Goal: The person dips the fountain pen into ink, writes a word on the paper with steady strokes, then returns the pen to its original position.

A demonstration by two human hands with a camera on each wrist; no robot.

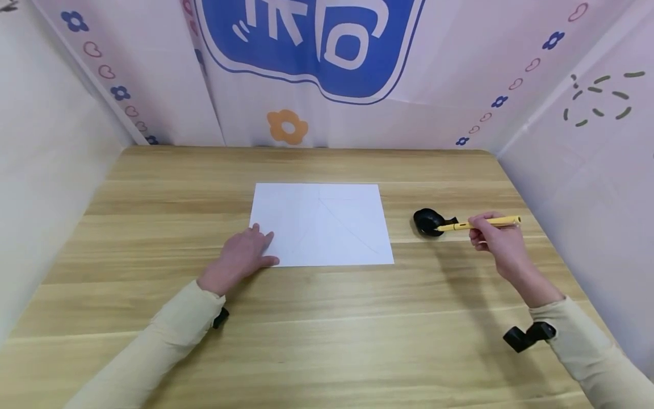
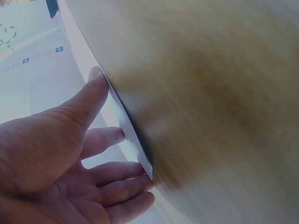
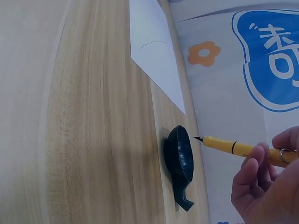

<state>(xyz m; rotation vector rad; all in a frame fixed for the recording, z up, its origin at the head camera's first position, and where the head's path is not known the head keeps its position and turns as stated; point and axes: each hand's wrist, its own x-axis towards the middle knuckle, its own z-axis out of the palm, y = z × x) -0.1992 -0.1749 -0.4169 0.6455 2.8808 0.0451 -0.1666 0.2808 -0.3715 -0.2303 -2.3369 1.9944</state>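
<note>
A white sheet of paper (image 1: 327,227) with faint thin lines lies on the wooden table. My left hand (image 1: 241,254) rests at its lower left corner, fingers spread. In the left wrist view the thumb and fingers lie along the edge of the paper (image 2: 122,116). My right hand (image 1: 497,241) pinches a yellow pen (image 1: 460,225), whose dark pointed tip is over a small black dish (image 1: 427,220) with a short handle. From the right wrist, the pen (image 3: 224,145) appears apart from the dish (image 3: 172,158); whether the tip touches it I cannot tell.
The wooden table (image 1: 327,324) reaches back to a printed cloth wall (image 1: 409,122) with a blue sign and an orange flower. Pale cloth side walls (image 1: 603,170) stand to the left and right. A black wrist camera (image 1: 528,336) is fixed to the right sleeve.
</note>
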